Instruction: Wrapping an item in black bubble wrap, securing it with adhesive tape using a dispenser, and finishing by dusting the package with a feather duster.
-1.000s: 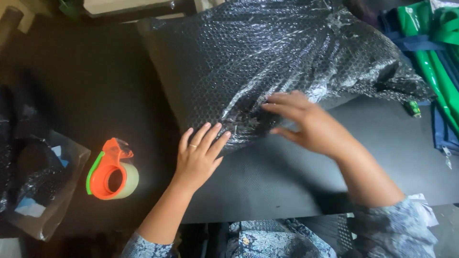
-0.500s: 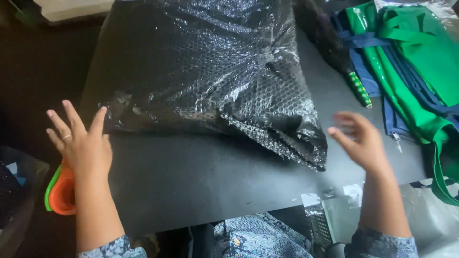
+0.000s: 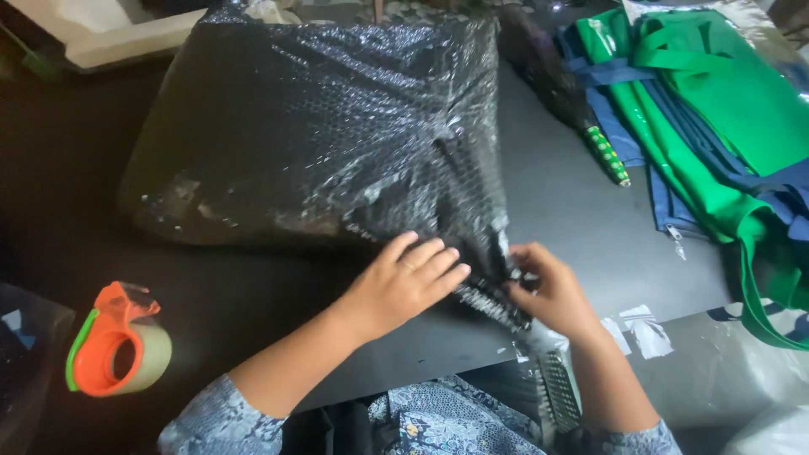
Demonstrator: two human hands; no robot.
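On the black table (image 3: 581, 211), in the middle, lies a big dark thing wrapped in bubble wrap (image 3: 337, 135). It fills the far and middle part of the table, w/ a loose flap of wrap (image 3: 484, 270) hanging down at the near right corner. The left hand (image 3: 404, 286) lies flat on the wrap just left of that flap, fingers out straight, not gripping. The right hand (image 3: 548, 291) is right beside it & seems to pinch the flap's edge betw. thumb and fingers, tho the view there is a bit dark. Both hands are close together. At the near left sits an orange tape roller (image 3: 114, 354) w/ clear tape. At the far right lie green and blue bags (image 3: 716, 126).
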